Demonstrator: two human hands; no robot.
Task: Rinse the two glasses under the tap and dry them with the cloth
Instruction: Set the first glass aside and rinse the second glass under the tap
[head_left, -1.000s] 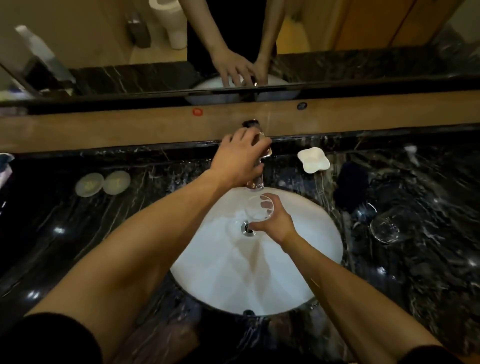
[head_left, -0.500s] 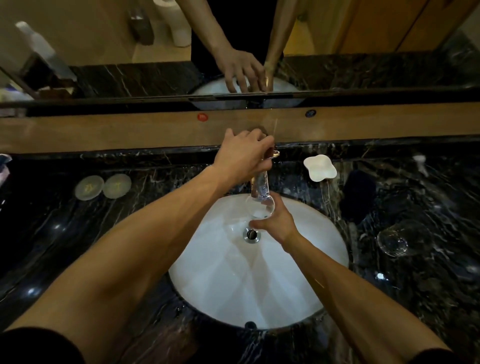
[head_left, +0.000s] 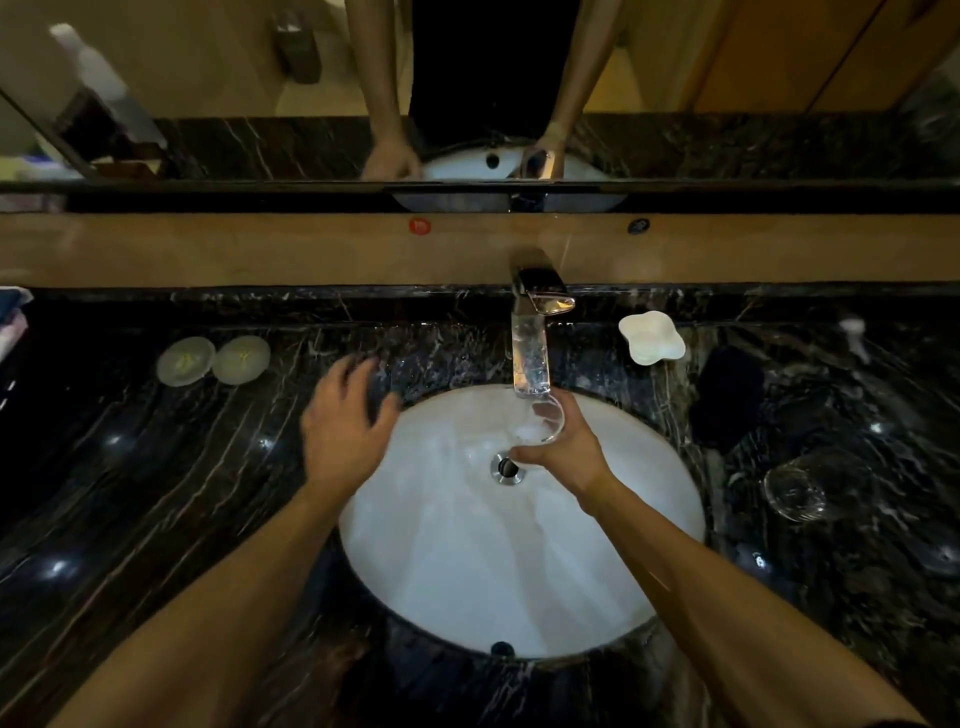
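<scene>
Water runs from the chrome tap into a clear glass that my right hand grips over the white basin. My left hand hovers over the basin's left rim, blurred, fingers spread and holding nothing. A second clear glass lies on the dark marble counter to the right of the basin. A dark cloth lies on the counter behind that glass.
A white soap dish sits right of the tap. Two round pale coasters lie on the counter at left. A wooden ledge and a mirror rise behind the tap. A small white bottle stands at far right.
My left hand let go of the tap handle and swung left and down to the basin's rim. Water now flows into the glass, which my right hand keeps under the spout.
</scene>
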